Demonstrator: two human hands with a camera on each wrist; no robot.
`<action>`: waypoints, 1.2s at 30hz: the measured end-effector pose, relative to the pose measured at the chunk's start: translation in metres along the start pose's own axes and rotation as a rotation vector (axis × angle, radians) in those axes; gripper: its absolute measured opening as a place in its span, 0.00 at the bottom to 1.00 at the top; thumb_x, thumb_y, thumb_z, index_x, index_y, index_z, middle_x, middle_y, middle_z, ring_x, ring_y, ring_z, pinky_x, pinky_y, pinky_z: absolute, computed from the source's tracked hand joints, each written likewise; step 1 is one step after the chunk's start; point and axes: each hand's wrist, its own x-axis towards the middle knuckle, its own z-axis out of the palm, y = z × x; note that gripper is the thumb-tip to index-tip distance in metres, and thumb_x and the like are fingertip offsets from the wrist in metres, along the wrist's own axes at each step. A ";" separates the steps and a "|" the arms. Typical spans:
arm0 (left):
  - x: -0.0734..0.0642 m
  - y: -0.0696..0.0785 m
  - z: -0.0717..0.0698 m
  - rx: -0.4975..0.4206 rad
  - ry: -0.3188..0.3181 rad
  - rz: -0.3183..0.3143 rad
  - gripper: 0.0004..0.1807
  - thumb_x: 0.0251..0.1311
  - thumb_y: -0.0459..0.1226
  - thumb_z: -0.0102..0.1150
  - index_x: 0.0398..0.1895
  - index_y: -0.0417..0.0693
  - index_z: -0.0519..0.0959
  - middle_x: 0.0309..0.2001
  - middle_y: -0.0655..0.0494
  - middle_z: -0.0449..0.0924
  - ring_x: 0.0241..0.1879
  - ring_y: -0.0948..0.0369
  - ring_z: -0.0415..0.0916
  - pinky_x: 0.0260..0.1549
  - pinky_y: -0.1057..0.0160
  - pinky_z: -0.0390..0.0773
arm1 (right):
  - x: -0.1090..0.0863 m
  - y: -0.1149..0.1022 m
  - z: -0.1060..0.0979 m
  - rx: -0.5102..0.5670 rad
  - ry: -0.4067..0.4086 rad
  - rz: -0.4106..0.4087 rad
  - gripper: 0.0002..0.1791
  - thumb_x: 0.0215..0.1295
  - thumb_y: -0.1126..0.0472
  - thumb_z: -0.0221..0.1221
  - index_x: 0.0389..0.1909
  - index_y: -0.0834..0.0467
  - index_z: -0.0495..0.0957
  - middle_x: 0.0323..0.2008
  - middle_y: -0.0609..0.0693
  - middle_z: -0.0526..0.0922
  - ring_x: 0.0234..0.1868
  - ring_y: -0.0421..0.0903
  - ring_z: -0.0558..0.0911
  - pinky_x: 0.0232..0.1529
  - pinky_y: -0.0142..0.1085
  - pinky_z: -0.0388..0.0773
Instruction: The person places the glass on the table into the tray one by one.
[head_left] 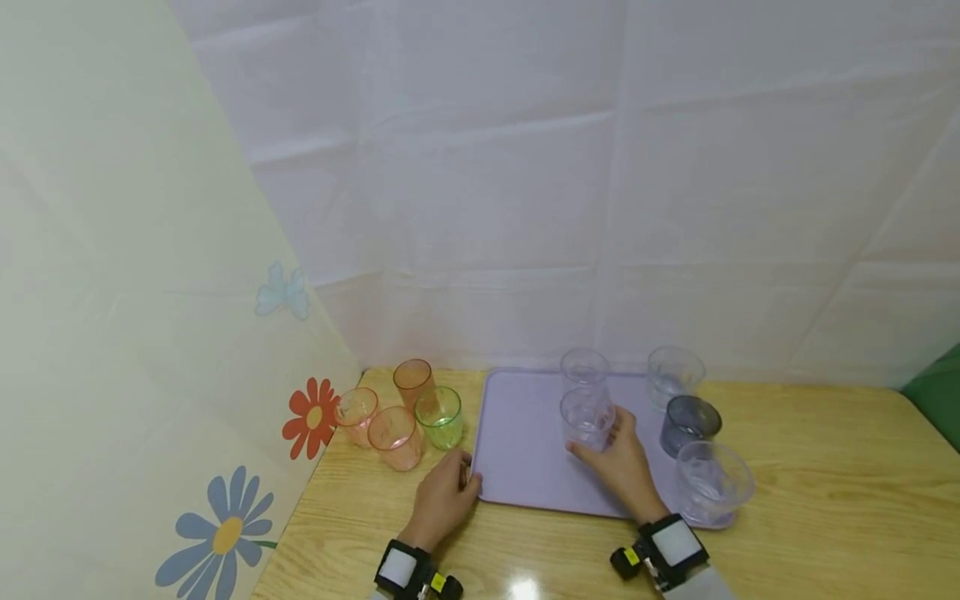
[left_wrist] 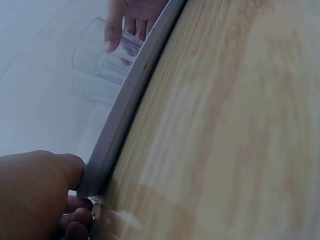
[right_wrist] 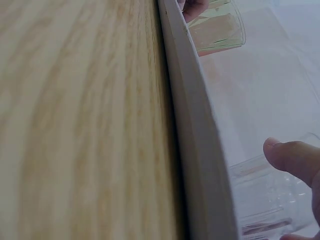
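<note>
My right hand (head_left: 624, 467) holds a clear glass (head_left: 587, 419) between thumb and fingers, over the middle of the lavender tray (head_left: 517, 442). Just behind that glass stands another clear glass (head_left: 584, 367) on the tray. At the tray's front left corner, my left hand (head_left: 444, 502) grips the edge; in the left wrist view its thumb (left_wrist: 72, 169) presses the rim while the other fingers curl below. On the tray's right side are a dark grey glass (head_left: 690, 427), a clear glass (head_left: 675, 377) behind it and a wide clear glass (head_left: 714, 482) at the front corner.
Left of the tray, a green glass (head_left: 439, 421), a brownish-orange glass (head_left: 413, 379) and two pinkish-orange glasses (head_left: 395, 437) stand close together on the wooden table (head_left: 825, 483). A white cloth (head_left: 480, 192) hangs behind, and a flower-printed sheet (head_left: 135, 350) borders the left.
</note>
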 end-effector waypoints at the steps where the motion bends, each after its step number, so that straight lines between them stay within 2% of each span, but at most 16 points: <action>1: 0.000 0.000 0.000 0.001 -0.001 0.000 0.10 0.59 0.45 0.60 0.40 0.55 0.73 0.23 0.66 0.65 0.19 0.68 0.63 0.17 0.68 0.62 | -0.002 -0.001 -0.001 0.002 0.000 0.002 0.57 0.47 0.51 0.73 0.68 0.70 0.46 0.61 0.76 0.64 0.61 0.68 0.66 0.60 0.59 0.64; 11: 0.000 0.001 0.000 0.004 -0.003 -0.001 0.10 0.59 0.46 0.60 0.40 0.54 0.73 0.23 0.66 0.65 0.19 0.68 0.63 0.17 0.68 0.62 | -0.013 -0.003 -0.009 0.005 0.004 -0.013 0.50 0.49 0.58 0.72 0.64 0.74 0.51 0.59 0.75 0.65 0.60 0.68 0.67 0.61 0.56 0.64; 19: -0.001 0.002 -0.001 0.001 -0.001 0.003 0.10 0.59 0.45 0.60 0.40 0.54 0.73 0.23 0.66 0.65 0.19 0.68 0.63 0.16 0.68 0.62 | -0.022 -0.002 -0.014 -0.024 0.021 -0.029 0.44 0.49 0.62 0.71 0.60 0.75 0.56 0.57 0.75 0.68 0.57 0.68 0.71 0.59 0.54 0.68; 29: -0.001 0.003 -0.001 0.005 0.017 0.000 0.11 0.58 0.45 0.60 0.40 0.54 0.73 0.22 0.67 0.65 0.19 0.68 0.63 0.17 0.68 0.62 | -0.036 -0.006 -0.015 -0.027 -0.001 -0.042 0.37 0.51 0.61 0.71 0.56 0.72 0.63 0.53 0.70 0.73 0.53 0.64 0.75 0.54 0.52 0.73; 36: -0.001 0.002 -0.001 -0.001 0.013 -0.001 0.11 0.58 0.46 0.60 0.40 0.54 0.74 0.22 0.67 0.65 0.19 0.68 0.64 0.17 0.68 0.63 | -0.043 -0.008 -0.017 -0.094 -0.017 -0.020 0.33 0.53 0.58 0.70 0.53 0.70 0.66 0.48 0.66 0.78 0.48 0.58 0.78 0.49 0.49 0.76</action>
